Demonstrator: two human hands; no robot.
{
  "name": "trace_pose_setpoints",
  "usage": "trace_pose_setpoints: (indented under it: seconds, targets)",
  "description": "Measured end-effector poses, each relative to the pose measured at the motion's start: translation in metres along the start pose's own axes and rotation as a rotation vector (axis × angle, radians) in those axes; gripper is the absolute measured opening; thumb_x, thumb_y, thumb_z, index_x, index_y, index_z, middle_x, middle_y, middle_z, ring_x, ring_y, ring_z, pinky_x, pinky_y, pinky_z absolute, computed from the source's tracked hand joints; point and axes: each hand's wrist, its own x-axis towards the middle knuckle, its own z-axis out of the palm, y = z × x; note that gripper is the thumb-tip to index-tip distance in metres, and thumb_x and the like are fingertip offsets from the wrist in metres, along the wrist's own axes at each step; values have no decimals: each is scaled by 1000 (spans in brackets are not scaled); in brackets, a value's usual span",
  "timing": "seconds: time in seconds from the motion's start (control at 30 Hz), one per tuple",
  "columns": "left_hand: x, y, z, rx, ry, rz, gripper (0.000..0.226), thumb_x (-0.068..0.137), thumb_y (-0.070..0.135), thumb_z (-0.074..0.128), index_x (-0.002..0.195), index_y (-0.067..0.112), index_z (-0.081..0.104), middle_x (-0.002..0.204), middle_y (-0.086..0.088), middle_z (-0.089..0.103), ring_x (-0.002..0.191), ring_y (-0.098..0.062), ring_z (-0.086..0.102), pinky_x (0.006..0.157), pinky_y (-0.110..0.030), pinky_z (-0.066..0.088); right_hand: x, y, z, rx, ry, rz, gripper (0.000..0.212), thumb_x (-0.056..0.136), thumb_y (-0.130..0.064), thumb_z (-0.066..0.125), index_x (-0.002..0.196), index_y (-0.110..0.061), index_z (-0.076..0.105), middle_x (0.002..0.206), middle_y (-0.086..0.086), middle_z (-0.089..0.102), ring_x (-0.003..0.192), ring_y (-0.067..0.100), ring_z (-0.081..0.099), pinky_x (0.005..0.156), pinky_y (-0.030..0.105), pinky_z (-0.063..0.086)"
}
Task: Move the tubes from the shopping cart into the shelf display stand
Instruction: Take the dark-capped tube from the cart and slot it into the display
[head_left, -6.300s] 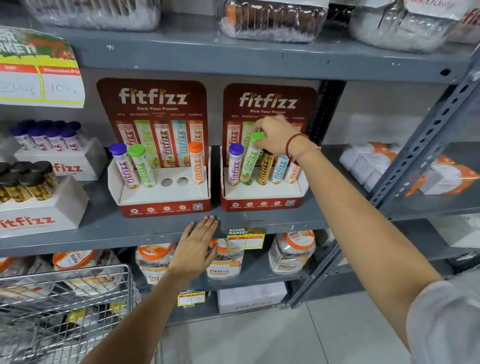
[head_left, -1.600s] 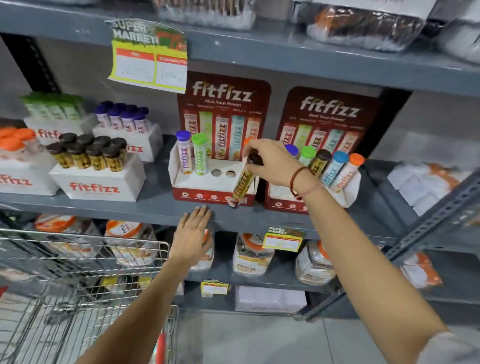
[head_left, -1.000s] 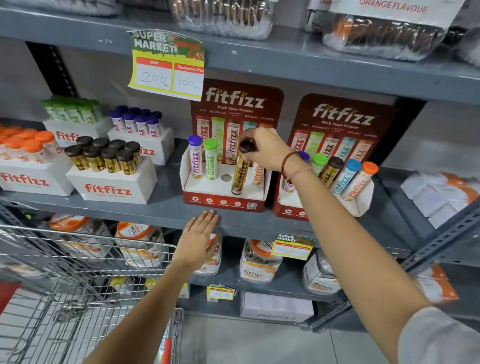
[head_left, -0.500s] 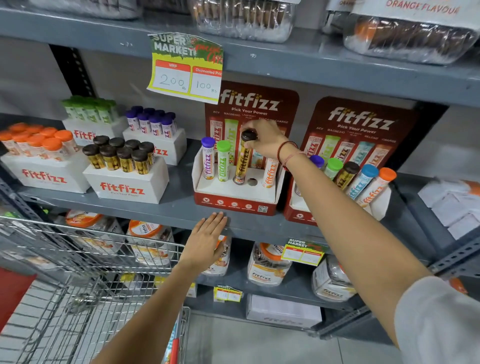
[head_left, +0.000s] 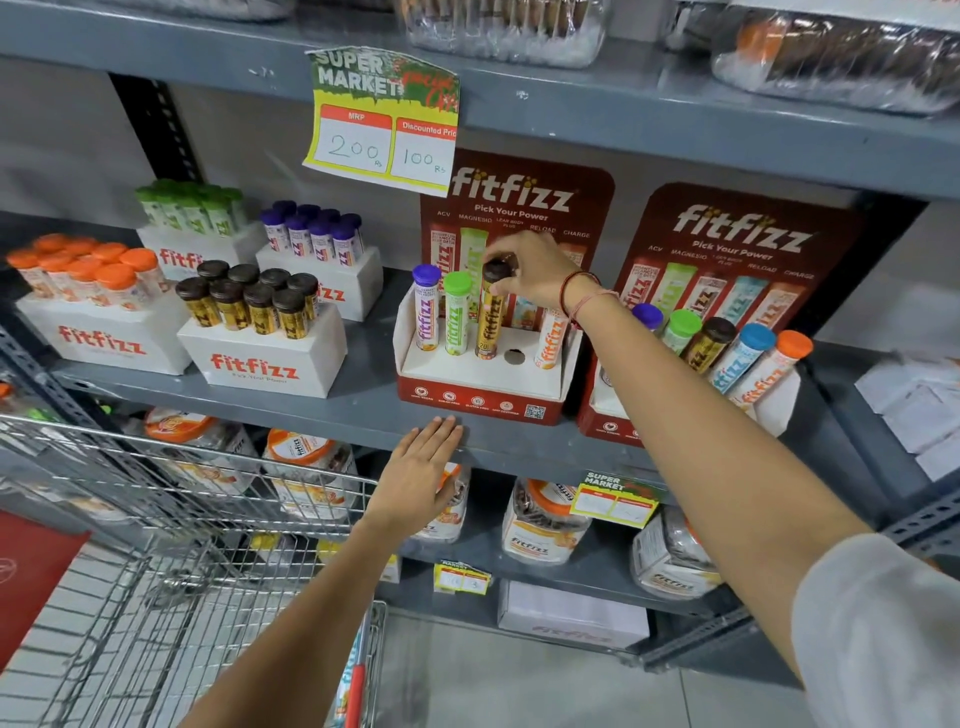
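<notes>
My right hand (head_left: 535, 270) grips the dark cap of a gold tube (head_left: 490, 317) that stands upright in the third hole of the left red display stand (head_left: 480, 397). Beside it in that stand are a purple-capped tube (head_left: 426, 306), a green-capped tube (head_left: 457, 312) and an orange tube (head_left: 550, 338); one hole (head_left: 514, 356) is bare. The right display stand (head_left: 613, 423) holds several tubes. My left hand (head_left: 421, 473) lies flat, fingers apart, against the shelf's front edge. The wire shopping cart (head_left: 171, 514) is at the lower left.
White boxes of orange-capped (head_left: 98, 340), dark-capped (head_left: 265, 361), purple-capped and green-capped tubes fill the shelf's left. A price sign (head_left: 382, 119) hangs from the shelf above. Jars (head_left: 543, 525) sit on the lower shelf. White packets (head_left: 914, 400) lie at the right.
The gold tube went from tilted in front of the stand to upright in its third hole, with my right hand still on its cap. The view shifted left. My left hand stayed put.
</notes>
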Motion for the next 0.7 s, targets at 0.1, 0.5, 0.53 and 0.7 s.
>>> trace_pose_setpoints:
  seconds: [0.1,0.5,0.53,0.7]
  targets:
    - [0,0,-1,18,-18,-6,57,87,32,46,137,6,38,143,-13,41,131,-29,36,106,-46,16,-3,-2,9,-7,-50,-8,44,78,-7,73,121,-6,62,127,13,61,120,28,54,102,36,42]
    - [-3,1,-7,-58,21,-8,54,87,32,39,131,2,47,135,-17,50,126,-32,43,104,-50,26,-2,3,23,13,13,62,46,81,-10,70,125,-10,57,127,13,61,119,28,55,103,33,43]
    - [-6,0,-10,-94,36,-23,53,86,32,39,129,2,49,133,-17,53,124,-32,46,102,-51,31,-5,3,26,30,43,87,46,82,-11,70,125,-12,56,127,13,61,118,28,56,101,31,44]
    - [-42,-23,-29,-211,175,-204,41,85,14,59,124,3,52,124,-17,59,117,-31,50,96,-48,42,-39,-12,60,147,461,93,29,85,-11,61,114,-8,62,116,12,65,105,25,62,92,20,42]
